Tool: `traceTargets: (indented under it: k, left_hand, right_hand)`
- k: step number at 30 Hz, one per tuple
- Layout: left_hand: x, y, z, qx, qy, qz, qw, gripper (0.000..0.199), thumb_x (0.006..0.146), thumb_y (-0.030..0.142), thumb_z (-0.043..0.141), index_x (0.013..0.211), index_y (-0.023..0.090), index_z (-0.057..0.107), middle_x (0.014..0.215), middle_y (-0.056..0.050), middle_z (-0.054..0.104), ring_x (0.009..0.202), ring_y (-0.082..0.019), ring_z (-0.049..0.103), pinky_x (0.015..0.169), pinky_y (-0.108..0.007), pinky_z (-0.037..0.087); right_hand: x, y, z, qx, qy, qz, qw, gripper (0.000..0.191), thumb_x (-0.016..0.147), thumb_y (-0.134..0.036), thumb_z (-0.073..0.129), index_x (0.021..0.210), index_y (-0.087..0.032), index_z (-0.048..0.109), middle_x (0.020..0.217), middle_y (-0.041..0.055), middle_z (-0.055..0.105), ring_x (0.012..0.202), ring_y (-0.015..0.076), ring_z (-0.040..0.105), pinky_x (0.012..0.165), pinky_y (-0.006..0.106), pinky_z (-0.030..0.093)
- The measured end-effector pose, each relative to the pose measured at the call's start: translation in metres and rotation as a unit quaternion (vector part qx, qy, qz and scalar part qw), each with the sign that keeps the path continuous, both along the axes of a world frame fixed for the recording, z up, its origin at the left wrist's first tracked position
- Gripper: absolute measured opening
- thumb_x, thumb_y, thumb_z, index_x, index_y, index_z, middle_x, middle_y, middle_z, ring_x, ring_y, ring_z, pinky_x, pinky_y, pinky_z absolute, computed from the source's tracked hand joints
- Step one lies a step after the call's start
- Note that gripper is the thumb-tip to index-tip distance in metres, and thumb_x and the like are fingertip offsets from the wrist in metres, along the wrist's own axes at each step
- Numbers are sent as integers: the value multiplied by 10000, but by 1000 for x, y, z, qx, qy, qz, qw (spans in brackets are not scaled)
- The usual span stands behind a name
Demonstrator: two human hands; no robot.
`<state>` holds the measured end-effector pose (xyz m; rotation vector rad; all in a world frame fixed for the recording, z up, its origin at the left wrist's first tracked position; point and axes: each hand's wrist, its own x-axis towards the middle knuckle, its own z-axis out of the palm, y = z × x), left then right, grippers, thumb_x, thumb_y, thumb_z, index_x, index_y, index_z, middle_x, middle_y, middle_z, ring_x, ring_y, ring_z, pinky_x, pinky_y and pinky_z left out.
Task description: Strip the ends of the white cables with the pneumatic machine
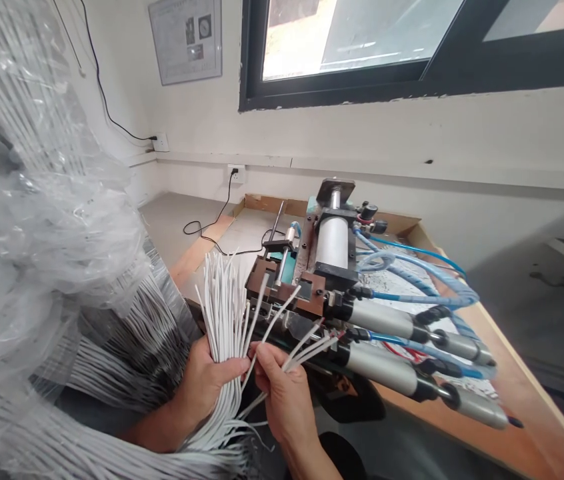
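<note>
My left hand point(208, 380) is wrapped round a thick bundle of white cables point(222, 313), whose cut ends fan upward. Close beside it, my right hand point(285, 393) is closed on a few white cables point(307, 353) that point up and to the right, some with reddish tips. Its thumb and forefinger also pinch near a single cable point(277, 317) at the bundle's edge. Just beyond both hands stands a pneumatic machine with brown clamp blocks point(309, 293) and an upright silver cylinder point(333, 243). The lower part of the bundle hangs below my hands.
Large cable bundles in clear plastic wrap point(52, 233) fill the left side. Two horizontal cylinders point(382, 367) and blue air hoses point(412, 297) extend right over a tray with a wooden rim point(527, 373). A black power cord point(229, 193) runs to a wall socket.
</note>
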<state>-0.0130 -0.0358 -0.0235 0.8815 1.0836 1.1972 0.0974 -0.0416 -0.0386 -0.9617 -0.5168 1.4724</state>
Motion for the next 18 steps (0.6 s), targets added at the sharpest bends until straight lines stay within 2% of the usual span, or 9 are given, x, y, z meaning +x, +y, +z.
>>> traceTargets:
  k: [3,8,18]
  left_hand:
    - [-1,-1,-1,-38,-1,17,999,204,548,136,710,721,123,604,579,-4,639,531,-153,602,521,-267,498]
    - [-1,-2,1,-62,-2,26,998,223,547,155,720,717,120,580,564,-3,630,529,-161,618,511,-270,512]
    - [0,1,4,-72,11,27,997,243,523,153,721,709,120,568,542,8,619,489,-150,605,461,-250,493]
  right_hand:
    - [3,-5,-6,-24,-8,-43,999,293,564,-402,743,689,-141,696,537,0,543,445,61,378,401,183,264]
    - [8,-11,-13,-37,-5,-28,999,268,593,-387,728,683,-137,698,521,-15,508,428,50,344,393,181,233]
    - [11,0,-9,-70,31,-23,997,265,557,-364,745,613,-117,666,472,-44,438,402,33,288,378,173,158]
